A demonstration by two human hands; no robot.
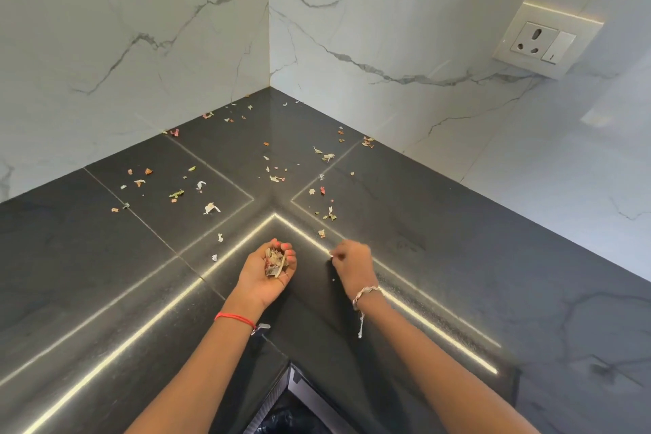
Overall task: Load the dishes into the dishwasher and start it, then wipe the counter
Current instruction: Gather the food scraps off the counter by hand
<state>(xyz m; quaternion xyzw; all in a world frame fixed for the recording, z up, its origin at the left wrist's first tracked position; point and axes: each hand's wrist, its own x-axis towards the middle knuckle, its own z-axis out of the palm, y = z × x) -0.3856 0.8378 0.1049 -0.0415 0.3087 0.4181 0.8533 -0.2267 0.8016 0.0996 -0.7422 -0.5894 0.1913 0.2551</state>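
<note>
A dark stone counter [105,275] fills an inner corner between two white marble walls. Small vegetable scraps [211,209] in white, green and red lie scattered over it, mostly toward the corner. My left hand [269,275] is turned palm up near the front edge, cupped round a small heap of collected scraps [275,262]. A little to its right, my right hand [352,262] is palm down on the counter, its fingertips pinching a tiny scrap at the bright light reflection.
A wall socket with a switch [547,40] sits on the right wall. Below the counter's front corner a dark opening with a black bag [281,419] shows. Bright strip-light reflections cross the counter.
</note>
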